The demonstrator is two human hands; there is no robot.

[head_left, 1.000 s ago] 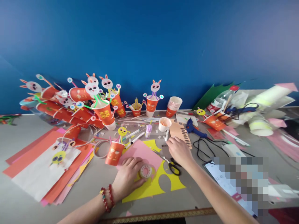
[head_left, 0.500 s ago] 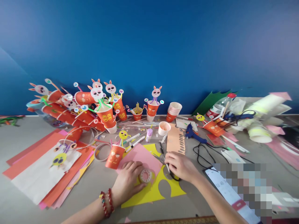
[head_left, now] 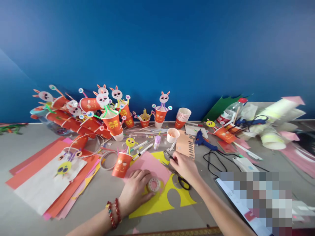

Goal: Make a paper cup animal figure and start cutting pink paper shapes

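Observation:
My left hand [head_left: 137, 186] rests on a pink paper sheet [head_left: 145, 160], its thumb and index finger around a small round white disc [head_left: 154, 185] with a pink, dotted pattern. Beneath the pink sheet lies yellow paper [head_left: 145, 209] with rounded cut-outs. My right hand [head_left: 184, 165] is closed with its fingertips on a dark pen [head_left: 169, 155], which my fingers partly hide. Black-handled scissors [head_left: 184, 183] lie on the yellow paper under that hand, blades pointing up and left.
Red paper cups [head_left: 121, 164] with rabbit and yellow faces crowd the left and back. Coloured sheets [head_left: 44, 186] lie at left. A blue glue gun [head_left: 204, 141] with a black cord, a phone [head_left: 236, 200], a bottle [head_left: 231, 109] and paper rolls [head_left: 273, 139] are at right.
My right hand has moved slightly up and left, off the scissors and onto the pen. The scissors' handles show more now. My left hand stays at the disc.

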